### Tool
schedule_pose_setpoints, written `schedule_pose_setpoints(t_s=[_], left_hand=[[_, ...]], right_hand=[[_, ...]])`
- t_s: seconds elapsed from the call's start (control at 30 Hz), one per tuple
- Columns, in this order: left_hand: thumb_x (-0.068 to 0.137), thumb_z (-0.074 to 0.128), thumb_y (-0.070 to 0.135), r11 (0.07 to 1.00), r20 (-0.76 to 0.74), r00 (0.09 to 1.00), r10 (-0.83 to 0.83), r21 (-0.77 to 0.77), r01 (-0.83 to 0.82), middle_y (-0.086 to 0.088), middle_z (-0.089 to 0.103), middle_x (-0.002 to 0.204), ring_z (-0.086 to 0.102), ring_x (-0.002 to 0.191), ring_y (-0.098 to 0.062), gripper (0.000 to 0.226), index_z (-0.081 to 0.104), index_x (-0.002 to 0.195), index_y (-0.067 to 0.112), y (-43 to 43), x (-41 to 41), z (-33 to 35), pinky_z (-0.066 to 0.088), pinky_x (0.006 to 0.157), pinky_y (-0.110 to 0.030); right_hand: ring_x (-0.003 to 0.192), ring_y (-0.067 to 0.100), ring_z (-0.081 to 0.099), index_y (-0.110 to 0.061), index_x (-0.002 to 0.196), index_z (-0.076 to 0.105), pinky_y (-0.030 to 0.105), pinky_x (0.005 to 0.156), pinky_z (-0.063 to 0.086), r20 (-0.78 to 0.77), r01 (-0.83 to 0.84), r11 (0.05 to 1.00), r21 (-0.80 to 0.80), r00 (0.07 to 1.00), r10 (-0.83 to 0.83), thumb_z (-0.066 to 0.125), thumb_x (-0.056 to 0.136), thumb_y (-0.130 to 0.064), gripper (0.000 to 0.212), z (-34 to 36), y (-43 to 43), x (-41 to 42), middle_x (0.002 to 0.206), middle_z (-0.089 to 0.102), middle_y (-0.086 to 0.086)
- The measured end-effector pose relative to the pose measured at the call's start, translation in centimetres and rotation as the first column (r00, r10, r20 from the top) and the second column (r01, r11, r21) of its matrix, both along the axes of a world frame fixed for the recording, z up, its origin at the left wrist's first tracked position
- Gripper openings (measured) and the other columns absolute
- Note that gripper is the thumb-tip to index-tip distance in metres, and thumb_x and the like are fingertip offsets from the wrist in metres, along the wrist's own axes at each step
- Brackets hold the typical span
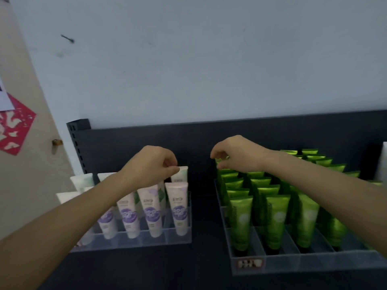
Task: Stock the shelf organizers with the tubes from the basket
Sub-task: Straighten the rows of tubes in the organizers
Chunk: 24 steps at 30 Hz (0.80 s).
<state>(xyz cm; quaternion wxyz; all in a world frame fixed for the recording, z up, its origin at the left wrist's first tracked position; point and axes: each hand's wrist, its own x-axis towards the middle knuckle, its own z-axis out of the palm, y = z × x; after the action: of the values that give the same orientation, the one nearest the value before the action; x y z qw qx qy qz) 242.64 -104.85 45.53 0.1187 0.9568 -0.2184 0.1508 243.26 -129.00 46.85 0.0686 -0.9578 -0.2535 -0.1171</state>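
Dark shelf (pixel 206 231): 2 clear organizers, well apart. Left organizer (pixel 178 237): white-and-purple tubes (pixel 151 210) standing cap-down in rows, partly hidden by the left forearm. Right organizer (pixel 293 262), with a red-and-white label (pixel 249 263) on its front wall: green tubes (pixel 276 218) cap-down, several rows deep. Left hand (pixel 150 164): above the back row, thumb and forefinger pinched on the crimped top of a white tube (pixel 181 173) at the row's right end. Right hand (pixel 236 153): over the far left corner of the green rows, fingers curled down at a tube top; whether they grip it cannot be told. Behind: dark back panel (pixel 199 143), pale wall (pixel 209 59), red paper cutout (pixel 12 126) far left.
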Motion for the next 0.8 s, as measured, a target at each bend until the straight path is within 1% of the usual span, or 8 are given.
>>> schedule_pose_setpoints(t_s=[0.17,0.23,0.3,0.43,0.53,0.63,0.73,0.8], left_hand=[[0.086,0.063,0.040,0.994,-0.087,0.996,0.026,0.112,-0.017,0.011,0.063,0.107,0.058,0.092,-0.003,0.031,0.064,0.113,0.026,4.5,0.4,-1.1,0.052,0.081,-0.025],[0.084,0.065,0.040,0.990,-0.117,0.993,0.018,0.143,-0.001,0.012,0.063,0.107,0.059,0.091,-0.003,0.032,0.063,0.113,0.027,5.3,0.7,-1.6,0.052,0.082,-0.025],[0.084,0.066,0.038,0.986,-0.134,0.991,-0.013,0.162,0.034,0.013,0.064,0.102,0.059,0.087,-0.002,0.026,0.065,0.108,0.027,5.7,1.0,-2.1,0.051,0.079,-0.023],[0.087,0.064,0.032,0.987,-0.145,0.988,-0.055,0.140,0.076,0.011,0.065,0.093,0.061,0.081,-0.003,0.012,0.068,0.096,0.025,6.1,1.5,-3.0,0.053,0.078,-0.024],[0.086,0.064,0.033,0.990,-0.138,0.988,-0.067,0.115,0.083,0.011,0.065,0.092,0.062,0.081,-0.005,0.014,0.068,0.096,0.024,6.2,1.8,-3.5,0.055,0.078,-0.029],[0.086,0.063,0.035,0.990,-0.143,0.986,-0.086,0.098,0.100,0.012,0.065,0.091,0.061,0.081,-0.004,0.014,0.068,0.095,0.025,6.4,2.0,-3.7,0.055,0.079,-0.030],[0.085,0.062,0.044,0.990,-0.126,0.985,-0.118,0.059,0.126,0.013,0.064,0.086,0.061,0.078,-0.004,0.019,0.068,0.091,0.027,6.5,2.0,-3.7,0.056,0.075,-0.029],[0.086,0.060,0.045,0.991,-0.091,0.987,-0.131,0.018,0.133,0.011,0.064,0.085,0.061,0.077,-0.004,0.021,0.068,0.090,0.026,6.7,2.1,-3.3,0.055,0.074,-0.030]], right_hand=[[0.099,0.015,0.059,-0.017,0.118,0.061,0.029,0.087,0.050,-0.079,-0.077,0.996,-0.044,0.994,0.074,0.065,0.086,-0.028,0.034,-1.5,5.8,-0.5,0.111,0.063,-0.001],[0.098,0.014,0.059,-0.016,0.117,0.062,0.027,0.084,0.050,-0.111,-0.100,0.993,-0.060,0.989,0.093,0.064,0.086,-0.028,0.033,-2.3,7.7,-0.4,0.109,0.062,-0.002],[0.097,0.014,0.058,-0.014,0.116,0.063,0.027,0.083,0.050,-0.142,-0.099,0.993,-0.067,0.986,0.089,0.064,0.087,-0.026,0.031,-2.9,9.1,-0.2,0.109,0.061,-0.002],[0.093,0.017,0.060,-0.010,0.108,0.066,0.032,0.082,0.052,-0.172,-0.064,0.996,-0.067,0.984,0.052,0.062,0.087,-0.021,0.023,-3.7,10.4,0.2,0.104,0.064,0.001],[0.089,0.016,0.060,-0.010,0.103,0.067,0.029,0.078,0.052,-0.180,-0.032,0.999,-0.039,0.983,0.025,0.061,0.088,-0.019,0.018,-4.1,10.6,0.3,0.098,0.063,0.000],[0.093,0.015,0.061,-0.012,0.105,0.067,0.033,0.083,0.054,-0.187,-0.018,0.999,-0.039,0.982,0.011,0.061,0.088,-0.020,0.021,-4.2,10.5,0.2,0.103,0.066,0.000],[0.093,0.012,0.061,-0.015,0.107,0.067,0.030,0.082,0.054,-0.209,-0.012,0.999,-0.048,0.978,0.002,0.062,0.087,-0.024,0.023,-4.0,10.4,-0.1,0.104,0.066,-0.002],[0.091,0.011,0.060,-0.016,0.106,0.067,0.029,0.081,0.053,-0.189,0.004,1.000,-0.027,0.982,-0.009,0.062,0.088,-0.029,0.023,-3.4,10.3,-0.1,0.102,0.066,-0.004]])
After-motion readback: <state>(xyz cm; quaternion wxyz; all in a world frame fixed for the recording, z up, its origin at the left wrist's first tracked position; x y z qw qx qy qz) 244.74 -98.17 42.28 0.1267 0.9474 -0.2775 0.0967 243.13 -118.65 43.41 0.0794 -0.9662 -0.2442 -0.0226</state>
